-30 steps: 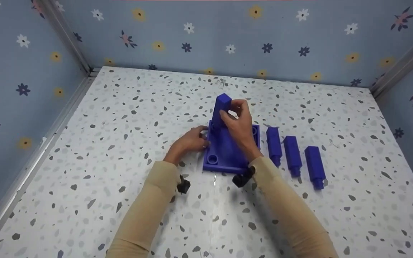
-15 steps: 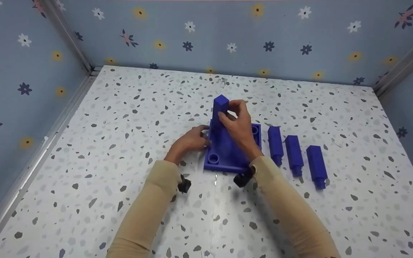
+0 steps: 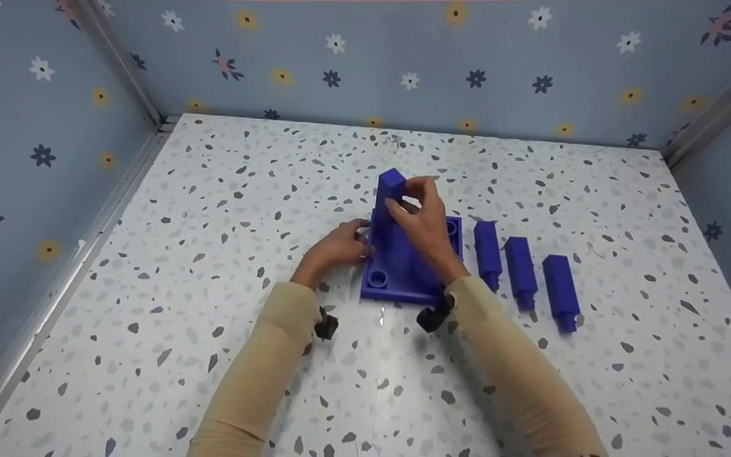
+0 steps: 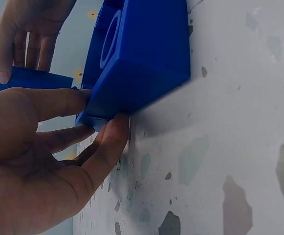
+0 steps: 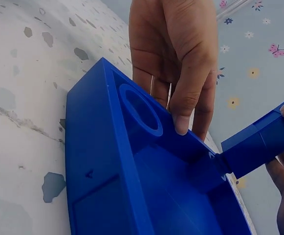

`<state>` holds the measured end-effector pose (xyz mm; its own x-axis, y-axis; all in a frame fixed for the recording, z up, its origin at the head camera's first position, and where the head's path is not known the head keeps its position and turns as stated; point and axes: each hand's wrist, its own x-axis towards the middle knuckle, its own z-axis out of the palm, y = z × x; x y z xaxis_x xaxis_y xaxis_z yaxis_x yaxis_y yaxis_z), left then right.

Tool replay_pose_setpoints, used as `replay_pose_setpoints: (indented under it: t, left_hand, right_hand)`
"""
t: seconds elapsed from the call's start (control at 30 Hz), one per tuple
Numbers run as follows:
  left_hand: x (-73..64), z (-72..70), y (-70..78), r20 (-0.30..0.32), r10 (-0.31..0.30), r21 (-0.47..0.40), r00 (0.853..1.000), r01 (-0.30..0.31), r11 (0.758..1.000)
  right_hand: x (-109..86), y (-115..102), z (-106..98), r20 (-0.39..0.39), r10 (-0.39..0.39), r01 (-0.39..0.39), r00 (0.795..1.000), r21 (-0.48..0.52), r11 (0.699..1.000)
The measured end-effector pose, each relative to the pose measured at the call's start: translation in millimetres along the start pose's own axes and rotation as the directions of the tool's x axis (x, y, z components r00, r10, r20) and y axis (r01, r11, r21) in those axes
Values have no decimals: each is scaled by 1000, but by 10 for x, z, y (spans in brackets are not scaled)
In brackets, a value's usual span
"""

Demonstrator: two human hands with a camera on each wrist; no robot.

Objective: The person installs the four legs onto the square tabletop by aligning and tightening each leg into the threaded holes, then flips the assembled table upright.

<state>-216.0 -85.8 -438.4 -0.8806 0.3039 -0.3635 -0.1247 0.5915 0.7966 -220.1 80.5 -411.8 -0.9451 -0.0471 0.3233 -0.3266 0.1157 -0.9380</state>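
A blue tray-like tabletop (image 3: 397, 296) lies with its hollow side up, ring-shaped sockets in its corners. My left hand (image 3: 340, 246) holds its left wall; in the right wrist view the thumb (image 5: 182, 122) hooks over the rim and the other fingers are behind the wall. My right hand (image 3: 428, 219) pinches a square blue table leg (image 3: 391, 190) between thumb and fingers. The leg stands nearly upright at the far left corner. Its narrow end meets the socket (image 5: 207, 171); how deep it sits is hidden.
Three matching legs, a near one (image 3: 487, 254), a middle one (image 3: 520, 271) and an outer one (image 3: 559, 291), lie right of the tabletop, narrow ends toward me. The speckled table (image 3: 245, 190) is bounded by flowered panels (image 3: 365, 63) at the back and sides.
The leg in my right hand has turned a little and its top has shifted slightly left, now more upright. My left hand keeps its place on the tabletop.
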Motion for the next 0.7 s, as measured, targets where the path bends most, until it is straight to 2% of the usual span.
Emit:
replay_pose_setpoints:
  t: [0.3, 0.53, 0.7]
  left_hand:
    - [6, -17, -4, 8, 3, -22, 1000, -3, 1000]
    - [7, -20, -11, 7, 0, -26, 1000, 0, 1000]
    - [8, -20, -22, 8, -13, -24, 1000, 13, 1000]
  right_hand:
    - [0, -58, 30, -7, 23, -23, 1000, -23, 999]
    - [27, -145, 66, -18, 75, -76, 997, -43, 996]
    - [128, 24, 63, -13, 103, -103, 995, 7, 995]
